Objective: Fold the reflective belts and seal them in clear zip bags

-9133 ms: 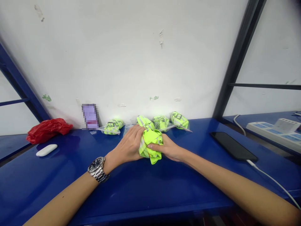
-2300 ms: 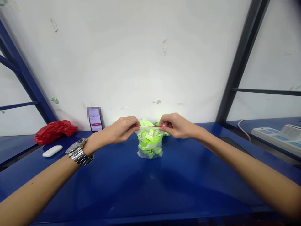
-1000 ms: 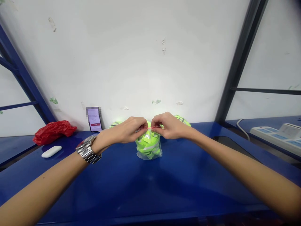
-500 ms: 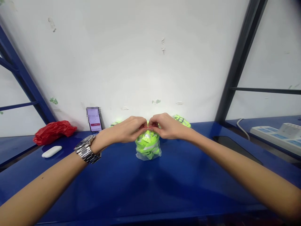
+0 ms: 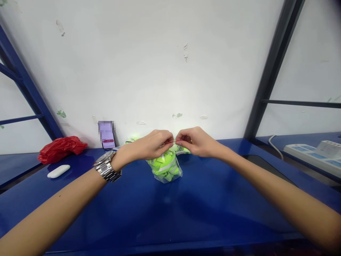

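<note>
A clear zip bag [image 5: 165, 170] stuffed with a neon-yellow reflective vest stands on the blue shelf [image 5: 170, 209], tilted slightly to the left. My left hand [image 5: 153, 145], with a metal watch at the wrist, pinches the bag's red zip strip at the top. My right hand [image 5: 195, 141] pinches the same strip just to the right. Both hands are closed on the bag's top edge, almost touching each other. More bagged neon vests [image 5: 183, 149] lie behind, mostly hidden by my hands.
A phone [image 5: 107, 135] leans on the white wall at the back. A red plastic bag [image 5: 61, 147] and a small white case [image 5: 58, 171] lie at the left. At the right are a dark phone [image 5: 266, 165], a white cable, a power strip [image 5: 314, 151] and a black upright post [image 5: 269, 71].
My hands have slid together along the zip strip from the bag's two ends to its middle. The bag has tipped a little to the left.
</note>
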